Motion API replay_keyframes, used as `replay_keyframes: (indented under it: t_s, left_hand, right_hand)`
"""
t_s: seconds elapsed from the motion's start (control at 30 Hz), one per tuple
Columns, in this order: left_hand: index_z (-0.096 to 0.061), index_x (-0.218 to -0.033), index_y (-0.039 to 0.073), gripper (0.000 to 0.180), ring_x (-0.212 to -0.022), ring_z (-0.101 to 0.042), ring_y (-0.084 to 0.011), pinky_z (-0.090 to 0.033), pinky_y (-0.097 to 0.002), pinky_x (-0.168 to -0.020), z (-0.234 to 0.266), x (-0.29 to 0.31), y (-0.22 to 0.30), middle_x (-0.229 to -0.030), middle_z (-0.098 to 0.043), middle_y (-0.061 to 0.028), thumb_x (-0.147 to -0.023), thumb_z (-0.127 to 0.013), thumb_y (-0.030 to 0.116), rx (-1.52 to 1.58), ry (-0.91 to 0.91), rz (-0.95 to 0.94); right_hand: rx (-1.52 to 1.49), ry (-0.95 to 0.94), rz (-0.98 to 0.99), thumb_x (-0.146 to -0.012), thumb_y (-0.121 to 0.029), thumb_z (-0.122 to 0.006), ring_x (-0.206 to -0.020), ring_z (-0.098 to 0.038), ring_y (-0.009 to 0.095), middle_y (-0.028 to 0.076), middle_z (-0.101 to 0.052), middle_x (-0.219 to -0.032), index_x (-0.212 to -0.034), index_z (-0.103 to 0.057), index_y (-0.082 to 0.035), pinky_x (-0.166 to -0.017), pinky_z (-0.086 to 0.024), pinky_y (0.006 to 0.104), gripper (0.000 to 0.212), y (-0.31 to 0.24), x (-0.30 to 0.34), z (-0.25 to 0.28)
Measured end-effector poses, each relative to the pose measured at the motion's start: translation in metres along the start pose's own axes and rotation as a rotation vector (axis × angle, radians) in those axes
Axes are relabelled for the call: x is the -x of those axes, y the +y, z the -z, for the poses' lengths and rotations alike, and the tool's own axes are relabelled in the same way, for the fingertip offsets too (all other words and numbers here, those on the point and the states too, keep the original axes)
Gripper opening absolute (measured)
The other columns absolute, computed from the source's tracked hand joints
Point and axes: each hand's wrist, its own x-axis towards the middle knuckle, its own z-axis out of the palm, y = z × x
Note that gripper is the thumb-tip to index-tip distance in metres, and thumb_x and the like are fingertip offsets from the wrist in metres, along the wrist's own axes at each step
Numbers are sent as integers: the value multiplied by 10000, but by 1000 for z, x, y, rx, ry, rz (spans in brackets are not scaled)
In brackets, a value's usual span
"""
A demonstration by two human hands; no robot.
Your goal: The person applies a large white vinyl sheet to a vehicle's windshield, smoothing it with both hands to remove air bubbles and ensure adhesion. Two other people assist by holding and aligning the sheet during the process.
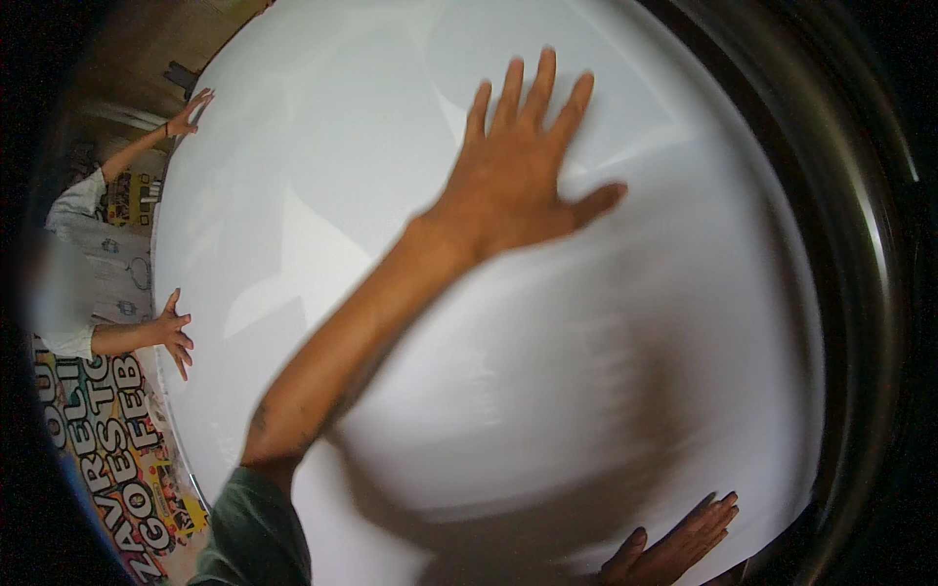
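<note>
A large, glossy white sheet point(322, 186) fills most of the head view, with soft reflections and a dark shadow across it. My left hand point(513, 181) lies palm down over its upper middle, fingers and thumb spread wide. The left forearm, in a dark green sleeve, crosses the sheet from the lower left. Near the bottom right corner of the sheet, my right hand point(674, 547) is stretched out on or just above the surface. Its fingers lie side by side and the thumb stands apart. Neither hand holds anything.
At the left edge of the sheet stands a person point(107, 259) in a light patterned top, both hands at its border. Beneath that side lies a colourful printed sheet point(107, 439) with large lettering. A dark, shiny curved bar point(865, 254) runs along the right side.
</note>
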Motion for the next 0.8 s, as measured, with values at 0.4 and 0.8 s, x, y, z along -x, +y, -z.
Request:
replay_keyframes:
  t_s: [0.4,0.8]
  left_hand:
    - [-301,-1581,52,966,-1542,-107,-453,-103,-606,-1237,10,48,7,-1648,-163,-282,-919,-525,718,45,-151,196]
    - [-256,-1594,43,974,-1541,-73,-466,-87,-603,-1241,-13,27,-32,-1646,-143,-297,-940,-448,739,70,-202,219]
  right_hand:
    - [44,-4,28,-1033,-501,-390,-1519,-91,532,309,-108,-1656,-1601,-221,0,-1196,-115,653,777,1,-12,15]
    - [71,33,-6,-1037,-605,-319,-1521,-104,521,283,-97,-1667,-1620,-216,-73,-1180,-133,688,796,-36,-52,-7]
